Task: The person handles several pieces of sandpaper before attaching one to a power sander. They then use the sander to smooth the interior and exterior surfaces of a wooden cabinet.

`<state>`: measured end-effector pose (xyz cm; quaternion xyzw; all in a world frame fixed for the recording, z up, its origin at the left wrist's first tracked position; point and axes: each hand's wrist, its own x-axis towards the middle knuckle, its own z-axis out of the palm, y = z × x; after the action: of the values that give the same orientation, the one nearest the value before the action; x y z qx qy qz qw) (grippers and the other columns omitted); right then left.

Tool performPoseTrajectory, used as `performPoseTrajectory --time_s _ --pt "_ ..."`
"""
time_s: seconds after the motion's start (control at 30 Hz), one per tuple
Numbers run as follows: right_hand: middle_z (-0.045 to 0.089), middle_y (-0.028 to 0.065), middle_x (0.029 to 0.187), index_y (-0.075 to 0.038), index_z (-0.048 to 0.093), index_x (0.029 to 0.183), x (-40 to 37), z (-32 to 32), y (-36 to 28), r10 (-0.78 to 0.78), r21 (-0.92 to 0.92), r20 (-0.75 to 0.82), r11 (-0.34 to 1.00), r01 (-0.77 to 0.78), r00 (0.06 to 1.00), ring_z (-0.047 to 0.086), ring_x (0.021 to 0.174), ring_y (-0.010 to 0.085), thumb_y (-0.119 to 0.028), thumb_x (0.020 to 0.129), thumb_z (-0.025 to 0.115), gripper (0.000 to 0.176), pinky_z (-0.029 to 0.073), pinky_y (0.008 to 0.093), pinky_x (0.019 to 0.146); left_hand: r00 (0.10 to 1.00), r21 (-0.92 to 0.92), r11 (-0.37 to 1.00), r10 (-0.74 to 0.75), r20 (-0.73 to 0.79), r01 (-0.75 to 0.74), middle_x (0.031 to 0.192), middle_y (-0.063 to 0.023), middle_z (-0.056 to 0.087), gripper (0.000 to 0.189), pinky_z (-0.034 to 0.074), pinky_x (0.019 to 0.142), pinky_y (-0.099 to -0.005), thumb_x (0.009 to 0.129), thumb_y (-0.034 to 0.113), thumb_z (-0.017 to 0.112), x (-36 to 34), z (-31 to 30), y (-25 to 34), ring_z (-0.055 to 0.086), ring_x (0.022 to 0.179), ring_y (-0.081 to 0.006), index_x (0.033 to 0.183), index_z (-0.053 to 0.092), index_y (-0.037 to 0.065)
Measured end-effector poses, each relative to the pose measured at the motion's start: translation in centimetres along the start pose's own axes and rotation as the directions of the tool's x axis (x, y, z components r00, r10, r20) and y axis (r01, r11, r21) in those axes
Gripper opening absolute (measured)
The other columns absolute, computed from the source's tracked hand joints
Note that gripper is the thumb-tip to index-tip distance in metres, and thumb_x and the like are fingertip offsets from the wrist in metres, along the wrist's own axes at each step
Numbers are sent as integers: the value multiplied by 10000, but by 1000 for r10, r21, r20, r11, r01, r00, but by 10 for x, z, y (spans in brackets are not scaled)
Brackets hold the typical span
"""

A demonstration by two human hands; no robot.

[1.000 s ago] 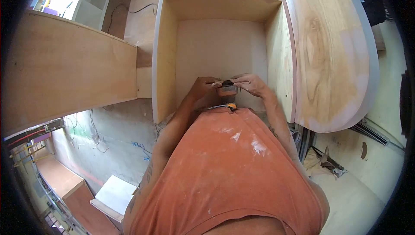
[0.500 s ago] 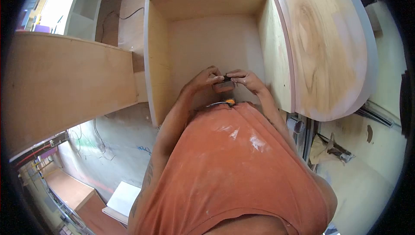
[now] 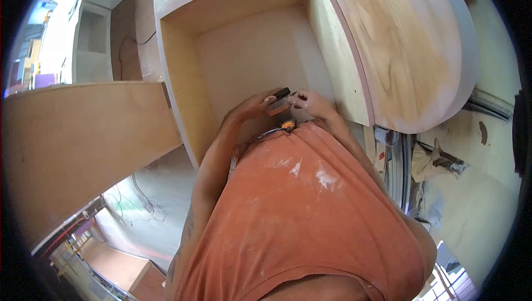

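Note:
My left hand (image 3: pixel 256 105) is closed around a small dark block (image 3: pixel 282 93), held in front of my waist at the mouth of a wooden cabinet. A reddish-brown sheet (image 3: pixel 278 107), which looks like sandpaper, hangs under the block. Close by on the right, my right hand (image 3: pixel 308 103) has its thumb and fingers pinched together at the block's end. What lies between those fingertips is too small to make out.
The open wooden cabinet (image 3: pixel 178 52) stands before me, with a curved wood panel (image 3: pixel 404 40) on its right. A long plywood panel (image 3: pixel 88 140) juts in from the left. At my waist is an orange and black item (image 3: pixel 288 125). Metal strips (image 3: pixel 403 173) stand at right.
My view has turned and shifted. The right hand has drawn back from the top of the block to its end, while the left hand still holds the block, now tilted.

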<state>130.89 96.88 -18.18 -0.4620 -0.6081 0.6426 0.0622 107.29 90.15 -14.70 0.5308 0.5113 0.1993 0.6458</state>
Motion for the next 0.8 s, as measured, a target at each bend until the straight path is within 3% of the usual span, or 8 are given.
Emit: performPoseTrajectory --time_s 0.03,0.2,0.27,0.43,0.5,0.6,0.7,0.8 --pt "675 58 939 -24 673 943 -6 2 -10 -64 -193 55 978 73 996 597 885 148 -241 928 644 219 478 289 807 998 -9 998 59 -5 -59 1363 -151 545 451 346 1061 -345 1022 199 436 0 0 -6 481 1250 -233 1452 415 66" --pt "660 65 859 -28 662 890 11 9 17 -184 -86 28 979 185 983 596 851 152 -246 917 660 219 475 301 782 998 75 995 65 -21 -64 1333 -155 564 462 357 1046 -342 1024 226 433 3 -2 -14 500 1215 -228 1462 408 81" --pt "659 67 858 -30 662 880 8 13 32 -216 -33 10 976 216 976 598 857 153 -244 915 664 217 475 304 786 992 73 992 -98 -73 103 1315 -147 572 471 378 1026 -354 1025 263 429 -1 4 -16 517 1190 -229 1465 409 99" --pt "687 77 930 -25 671 887 15 7 28 -440 -52 41 896 441 897 617 915 162 -239 899 676 214 475 325 825 999 185 982 -27 -30 32 1324 -150 552 484 411 998 -383 1017 308 432 -1 -8 -8 527 1177 -241 1463 396 123" --pt "685 82 931 -25 674 893 14 9 22 -396 -14 22 918 396 918 618 910 165 -245 895 679 219 476 324 822 999 220 975 35 -17 -30 1338 -157 537 487 416 996 -391 1013 313 435 6 -18 -21 521 1185 -251 1460 389 124" --pt "681 85 922 -28 678 902 7 17 19 -316 11 -3 949 316 949 618 896 170 -257 888 684 230 476 317 809 989 131 986 -114 100 100 1376 -186 495 505 381 1038 -399 1000 309 437 11 -22 -30 482 1247 -281 1451 374 91" --pt "682 83 907 -35 684 915 8 16 16 -302 -22 -26 953 301 953 621 878 176 -264 882 688 232 480 315 792 999 180 983 -30 12 27 1378 -202 494 509 356 1063 -404 991 300 438 9 -14 1 463 1284 -304 1436 376 63" --pt "683 86 906 -42 690 931 12 21 19 -259 6 -26 966 259 965 623 868 181 -262 878 687 226 483 322 785 987 247 955 -158 -37 163 1322 -177 534 572 341 1073 -392 1008 441 402 3 -10 15 500 1219 -305 1423 382 47"
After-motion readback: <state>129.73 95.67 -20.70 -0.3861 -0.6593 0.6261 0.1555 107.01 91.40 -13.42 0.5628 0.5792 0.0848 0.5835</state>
